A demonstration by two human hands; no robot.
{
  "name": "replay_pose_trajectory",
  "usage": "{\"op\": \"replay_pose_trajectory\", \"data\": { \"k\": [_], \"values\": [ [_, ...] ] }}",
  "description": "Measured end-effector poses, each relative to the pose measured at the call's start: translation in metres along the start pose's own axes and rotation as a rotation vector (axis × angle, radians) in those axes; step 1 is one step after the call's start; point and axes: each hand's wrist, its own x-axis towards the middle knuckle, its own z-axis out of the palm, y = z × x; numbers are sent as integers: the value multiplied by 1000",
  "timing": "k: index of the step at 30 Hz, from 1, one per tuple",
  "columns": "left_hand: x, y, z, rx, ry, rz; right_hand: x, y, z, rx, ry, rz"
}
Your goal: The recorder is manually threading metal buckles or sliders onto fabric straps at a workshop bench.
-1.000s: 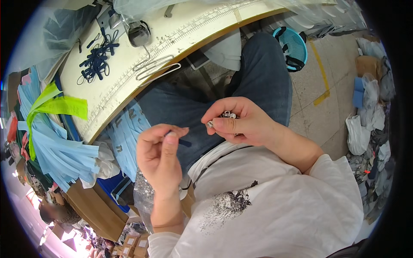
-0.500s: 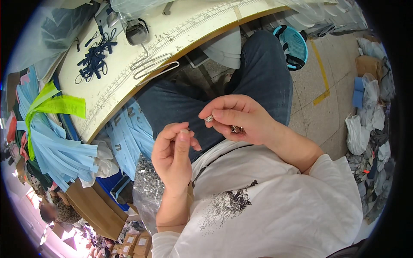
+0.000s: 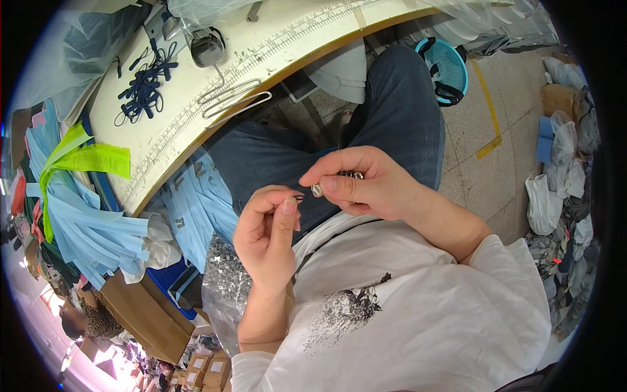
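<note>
Over my lap, my left hand (image 3: 266,225) pinches a small dark piece (image 3: 299,198) between thumb and forefinger. It looks like a short loop, but most of it is hidden by the fingertips. Just to its right, my right hand (image 3: 375,183) holds a small shiny metal piece (image 3: 317,190) between thumb and forefinger. Several more metal pieces (image 3: 351,174) lie within its curled fingers. The two sets of fingertips are close together, with a narrow gap between them.
A pale worktable (image 3: 176,140) with ruler markings carries a heap of dark blue cord loops (image 3: 144,88) and a bent wire rack (image 3: 235,98). Light blue strips (image 3: 98,225) hang at left. A clear bag of small metal pieces (image 3: 225,274) sits beside my left forearm. A turquoise basket (image 3: 454,68) stands on the floor.
My left hand has shifted slightly right, and the dark piece now shows at its fingertips. The right hand has turned a little; its loose metal pieces now show above the thumb.
</note>
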Motion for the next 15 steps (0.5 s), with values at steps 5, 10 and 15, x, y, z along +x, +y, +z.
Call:
{"op": "replay_pose_trajectory", "data": {
  "k": [5,10,15],
  "values": [
    [-2,0,4,131,5,60,-1,-4,8,-87,50,-9],
    [-3,-2,6,240,36,79,0,-4,16,-100,132,-63],
    [-2,-7,8,313,62,111,1,-3,13,-372,139,-161]
  ]
}}
